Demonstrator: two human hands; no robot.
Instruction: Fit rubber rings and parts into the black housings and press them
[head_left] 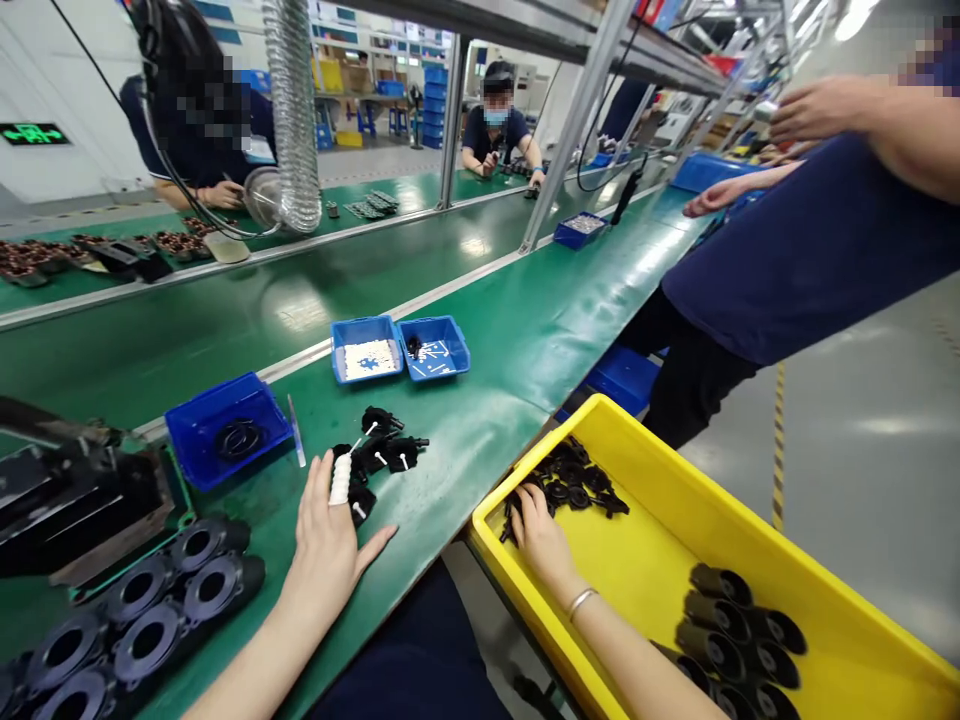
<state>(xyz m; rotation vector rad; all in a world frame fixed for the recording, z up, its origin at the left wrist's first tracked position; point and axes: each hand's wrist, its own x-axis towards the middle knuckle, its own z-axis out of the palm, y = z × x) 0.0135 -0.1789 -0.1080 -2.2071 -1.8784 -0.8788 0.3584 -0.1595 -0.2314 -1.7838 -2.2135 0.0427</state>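
My left hand [330,535] lies over the green bench, fingers stretched and thumb spread, with a white wrap [340,480] around one finger. Just past its fingers is a small group of black plastic parts [377,455] with thin white pins sticking out. My right hand [541,530], with a bracelet at the wrist, reaches into the yellow bin [637,440]. Its fingers are bent and closed on a black plastic part at the edge of a pile of small black parts [574,480]; the fingertips are partly hidden.
Blue trays hold white pieces [367,358], white pins [435,352] and black rings [238,438]. Ring-shaped housings [146,640] stand at lower left beside a dark machine [75,490]. Black cylinders [724,640] fill the bin's near end. A co-worker [787,240] stands at right; others sit across the line.
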